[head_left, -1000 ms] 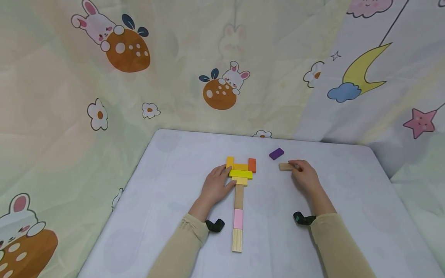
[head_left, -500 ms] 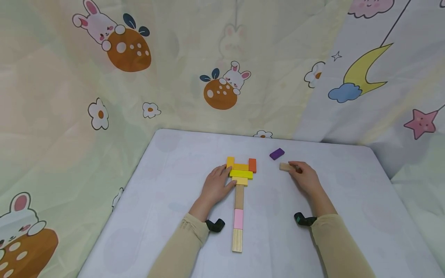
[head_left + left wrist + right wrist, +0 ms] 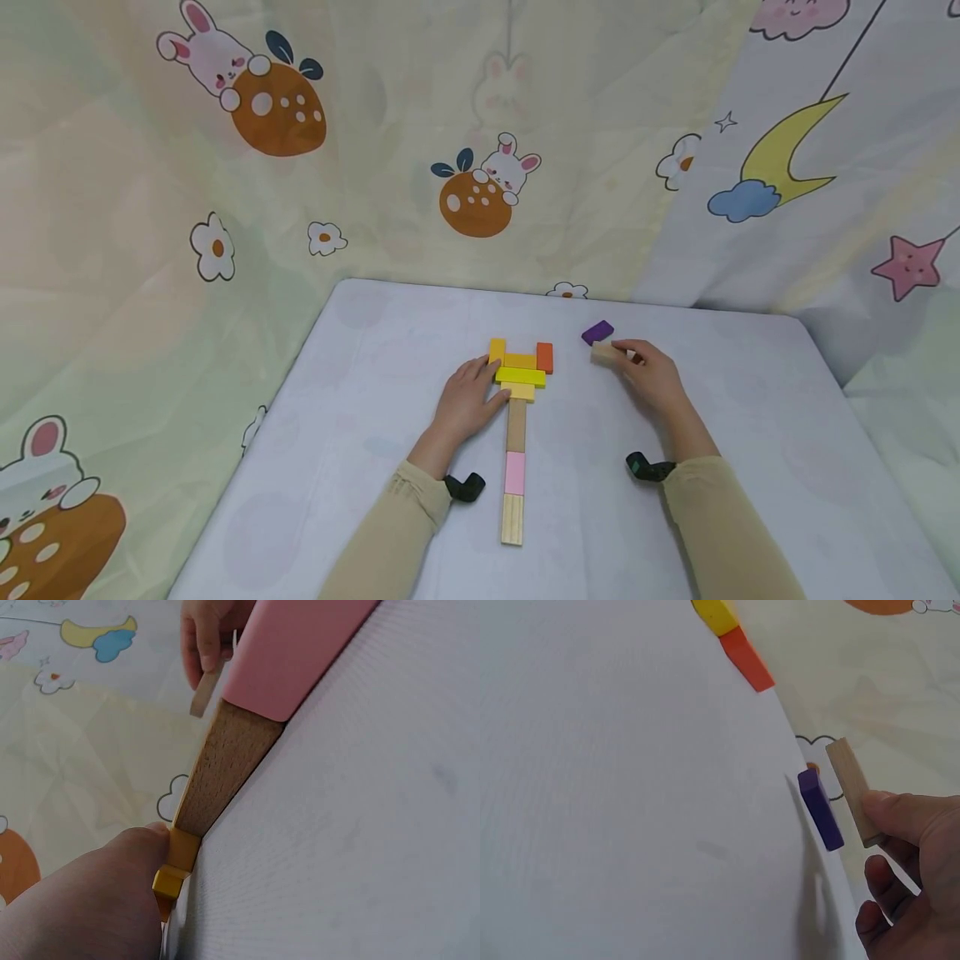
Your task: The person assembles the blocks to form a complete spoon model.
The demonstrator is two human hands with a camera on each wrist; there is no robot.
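My right hand (image 3: 654, 377) pinches a plain wooden block (image 3: 847, 784) between thumb and fingers, held above the table beside a purple block (image 3: 597, 332). On the left, my left hand (image 3: 467, 400) rests by a flat figure of blocks, its fingers touching the orange-yellow block (image 3: 497, 347) and its thumb at the pale yellow block (image 3: 519, 391). A bright yellow block (image 3: 521, 377), a middle amber block (image 3: 520, 361) and a red-orange block (image 3: 544, 357) form the top. Below run a brown block (image 3: 516, 425), a pink block (image 3: 514, 472) and a striped wooden block (image 3: 512, 519).
The white table (image 3: 337, 400) ends at a far edge against a printed cloth (image 3: 375, 192) with rabbits and flowers. Black wrist cameras sit on both wrists, the left one (image 3: 466, 487) close to the column of blocks.
My right hand has lifted the plain wooden block off the table and moved it slightly left, nearer the purple block. My left hand has stayed in place.
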